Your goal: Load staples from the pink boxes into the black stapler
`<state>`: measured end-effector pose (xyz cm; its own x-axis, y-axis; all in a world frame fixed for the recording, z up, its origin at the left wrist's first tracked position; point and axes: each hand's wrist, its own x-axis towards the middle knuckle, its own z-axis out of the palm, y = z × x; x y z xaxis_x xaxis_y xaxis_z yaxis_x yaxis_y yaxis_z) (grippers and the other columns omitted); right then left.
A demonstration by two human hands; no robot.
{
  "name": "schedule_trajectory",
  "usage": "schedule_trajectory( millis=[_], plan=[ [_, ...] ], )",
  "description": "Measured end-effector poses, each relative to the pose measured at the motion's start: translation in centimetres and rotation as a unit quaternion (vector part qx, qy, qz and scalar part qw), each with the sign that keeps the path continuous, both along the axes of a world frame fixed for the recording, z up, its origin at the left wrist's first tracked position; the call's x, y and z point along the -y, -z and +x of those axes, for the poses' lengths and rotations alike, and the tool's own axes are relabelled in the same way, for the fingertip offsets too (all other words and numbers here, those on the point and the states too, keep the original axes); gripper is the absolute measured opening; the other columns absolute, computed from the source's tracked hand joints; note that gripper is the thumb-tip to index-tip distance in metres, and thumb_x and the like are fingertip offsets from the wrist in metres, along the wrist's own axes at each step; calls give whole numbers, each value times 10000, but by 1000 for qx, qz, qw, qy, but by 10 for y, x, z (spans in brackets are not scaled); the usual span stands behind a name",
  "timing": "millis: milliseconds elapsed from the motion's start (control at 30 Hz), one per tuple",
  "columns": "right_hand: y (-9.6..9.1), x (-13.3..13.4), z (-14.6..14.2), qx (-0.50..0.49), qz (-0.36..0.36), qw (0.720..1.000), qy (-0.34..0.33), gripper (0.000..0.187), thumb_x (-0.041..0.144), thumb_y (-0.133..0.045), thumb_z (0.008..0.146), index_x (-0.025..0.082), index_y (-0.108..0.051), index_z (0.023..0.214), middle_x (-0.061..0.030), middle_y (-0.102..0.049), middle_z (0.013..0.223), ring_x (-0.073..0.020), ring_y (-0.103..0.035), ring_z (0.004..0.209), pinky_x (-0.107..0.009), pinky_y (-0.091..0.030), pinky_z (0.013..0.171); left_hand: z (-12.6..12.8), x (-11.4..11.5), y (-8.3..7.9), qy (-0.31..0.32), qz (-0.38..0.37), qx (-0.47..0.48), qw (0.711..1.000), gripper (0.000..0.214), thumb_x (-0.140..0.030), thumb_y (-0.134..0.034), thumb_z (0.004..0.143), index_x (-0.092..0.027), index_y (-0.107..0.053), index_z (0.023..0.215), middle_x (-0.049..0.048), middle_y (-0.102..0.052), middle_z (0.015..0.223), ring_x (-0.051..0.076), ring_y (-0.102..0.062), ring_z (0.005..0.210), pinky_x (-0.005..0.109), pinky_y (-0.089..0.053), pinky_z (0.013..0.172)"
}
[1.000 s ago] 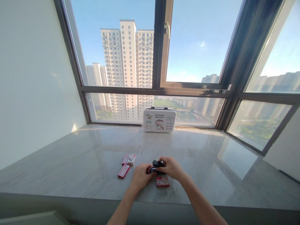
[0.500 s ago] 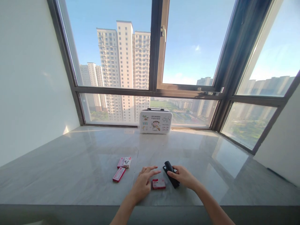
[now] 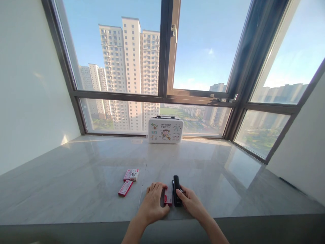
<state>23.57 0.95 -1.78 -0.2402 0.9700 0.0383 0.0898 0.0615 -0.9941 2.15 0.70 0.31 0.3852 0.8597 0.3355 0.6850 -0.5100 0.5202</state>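
Note:
My left hand (image 3: 153, 204) is curled around a small red staple box (image 3: 168, 197), which stands tipped on its edge on the marble sill (image 3: 76, 189). Right beside the box lies a black stapler (image 3: 176, 188), pointing away from me. My right hand (image 3: 191, 203) grips the stapler's near end with thumb and fingers. The two hands are close together near the sill's front edge.
Two more red and white staple boxes (image 3: 131, 175) (image 3: 125, 187) lie to the left of my hands. A white printed tin case (image 3: 165, 130) stands against the window at the back. A white wall (image 3: 25, 101) bounds the left, window frames the back and right.
The stapler went from both hands down onto the sill and was turned straight. My left hand let go of it, reached to the red box and closed on it, tipping it up.

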Motion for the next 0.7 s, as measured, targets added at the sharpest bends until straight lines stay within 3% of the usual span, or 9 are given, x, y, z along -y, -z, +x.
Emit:
schedule_trajectory(
  millis=[133, 233, 300, 400, 467, 567, 633, 700],
  plan=[
    [2, -5, -16, -25, 35, 999, -24, 662, 694, -553, 864, 134, -626, 1209, -23, -606, 772, -170, -557, 728, -259, -472, 668, -6, 7, 3, -15, 2, 2, 1000, 486, -282, -657, 673, -272, -557, 1148, 42, -602, 1161, 267, -516, 1111, 368, -367, 972],
    [8, -8, -17, -4, 8, 1000, -25, 753, 721, -552, 847, 128, -557, 1311, -1, -575, 715, -128, -478, 589, -233, -407, 562, -9, 12, 5, -25, 2, -2, 1000, 521, -317, -672, 697, -277, -555, 1203, 54, -593, 1222, 283, -505, 1151, 386, -371, 984],
    [10, -8, -15, 22, -8, 1000, 10, 830, 736, -543, 841, 128, -470, 1401, 36, -506, 621, -109, -392, 508, -222, -321, 496, -11, 15, 7, -30, 9, -4, 999, 627, -376, -679, 728, -281, -501, 1322, 71, -560, 1312, 301, -475, 1215, 410, -364, 1017],
    [9, -4, -15, 42, -5, 996, 79, 859, 738, -519, 848, 133, -416, 1448, 41, -474, 587, -132, -409, 523, -237, -305, 508, -26, 16, 8, -80, 46, -4, 996, 658, -382, -579, 853, -303, -358, 1467, 62, -504, 1409, 284, -432, 1289, 423, -347, 1056],
    [4, 0, -17, 48, -3, 993, 103, 833, 729, -528, 841, 136, -458, 1422, 22, -499, 607, -150, -448, 556, -251, -335, 536, -49, 13, 10, -171, 83, -7, 982, 557, -270, -459, 917, -311, -367, 1465, 50, -514, 1398, 263, -438, 1284, 422, -354, 1049],
    [-5, 5, -21, 56, -1, 993, 101, 783, 692, -572, 821, 131, -525, 1366, 5, -528, 636, -159, -471, 585, -260, -361, 570, -99, 5, 16, -320, 93, -36, 942, 551, -128, -374, 893, -299, -468, 1409, 64, -543, 1348, 270, -489, 1201, 432, -394, 988],
    [-10, 8, -22, 63, 4, 994, 93, 752, 666, -586, 819, 123, -551, 1337, 9, -519, 631, -153, -462, 584, -255, -355, 573, -131, 2, 20, -336, 53, -84, 937, 534, -118, -396, 869, -317, -555, 1339, 66, -551, 1325, 280, -513, 1153, 427, -422, 937],
    [-12, 9, -23, 68, 7, 994, 88, 729, 652, -580, 827, 114, -566, 1319, 17, -500, 621, -147, -448, 579, -249, -343, 568, -152, 3, 22, -299, 17, -102, 949, 471, -158, -439, 864, -331, -612, 1266, 52, -540, 1344, 279, -511, 1163, 421, -433, 932]
  ],
)
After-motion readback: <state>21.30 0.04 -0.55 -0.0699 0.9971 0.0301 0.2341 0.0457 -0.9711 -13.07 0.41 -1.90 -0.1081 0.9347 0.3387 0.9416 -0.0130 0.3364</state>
